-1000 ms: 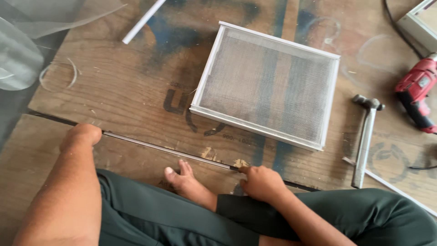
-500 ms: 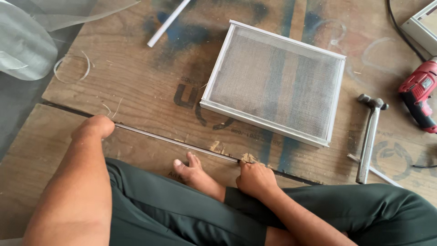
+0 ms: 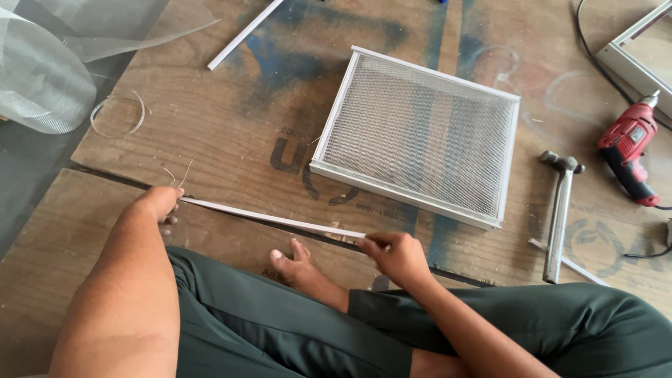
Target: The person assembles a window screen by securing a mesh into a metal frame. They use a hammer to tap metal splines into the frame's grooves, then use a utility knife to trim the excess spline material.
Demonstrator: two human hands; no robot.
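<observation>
I sit cross-legged on plywood boards, a bare foot showing between my arms. A long thin white strip runs low across the boards in front of me. My left hand grips its left end. My right hand pinches its right end near the foot. Beyond the strip lies a rectangular aluminium frame covered with grey mesh, flat on the board and apart from both hands.
A hammer lies right of the frame, a red power drill with its cable farther right. Another frame corner sits top right. A roll of mesh is top left, a white strip at the top.
The strip has come up off the seam between the boards and both hands now hold its ends. The view has shifted slightly to the left.
</observation>
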